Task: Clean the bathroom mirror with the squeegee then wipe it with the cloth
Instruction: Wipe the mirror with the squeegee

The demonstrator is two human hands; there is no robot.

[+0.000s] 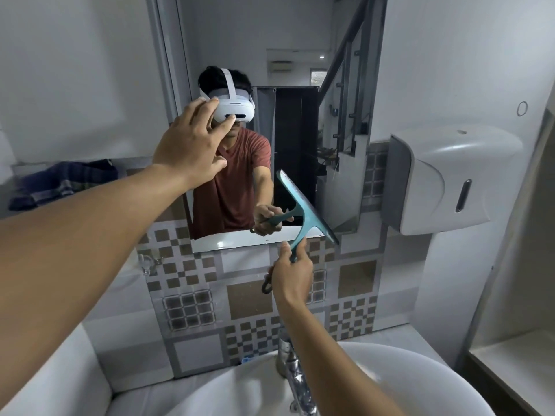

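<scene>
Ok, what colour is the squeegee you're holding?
Teal, blade and handle alike. The squeegee shows best in the head view, held in the right hand.

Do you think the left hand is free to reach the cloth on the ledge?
Probably yes: the left hand is empty, open against the mirror, and the cloth lies uncovered just to its left.
</scene>
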